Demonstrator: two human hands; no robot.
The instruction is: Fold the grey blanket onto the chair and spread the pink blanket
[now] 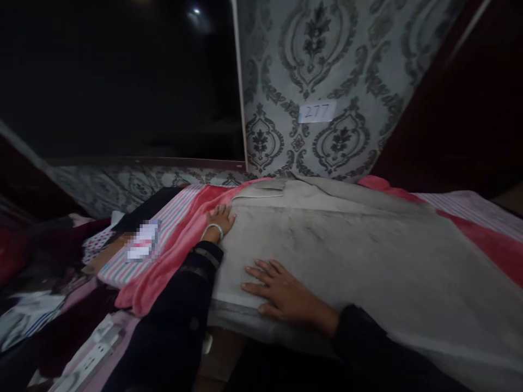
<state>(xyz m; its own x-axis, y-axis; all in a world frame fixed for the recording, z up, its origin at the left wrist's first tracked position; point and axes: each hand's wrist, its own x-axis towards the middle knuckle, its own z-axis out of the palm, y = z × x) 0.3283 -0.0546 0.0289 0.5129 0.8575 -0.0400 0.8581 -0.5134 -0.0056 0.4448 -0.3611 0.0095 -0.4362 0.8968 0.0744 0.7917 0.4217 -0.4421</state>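
Observation:
A grey cloth, perhaps a garment (368, 272), lies spread out in front of me, with folds along its far edge. My left hand (220, 219), with a pale bracelet at the wrist, rests on the cloth's far left edge, fingers extended. Nearer to me, my right hand (286, 291) lies flat on the grey cloth with its fingers spread. Neither hand grips anything. Under the grey cloth is a pink-red blanket (175, 250), which shows on the left and again at the far right.
Striped fabric (175, 218) lies beneath the blanket, with a blurred-out packet (143, 241) on it. At lower left are a white power strip (92, 354) and heaped clothes (30, 316). A large dark screen (122, 81) and patterned wall bearing a "277" paper (317, 112) stand behind.

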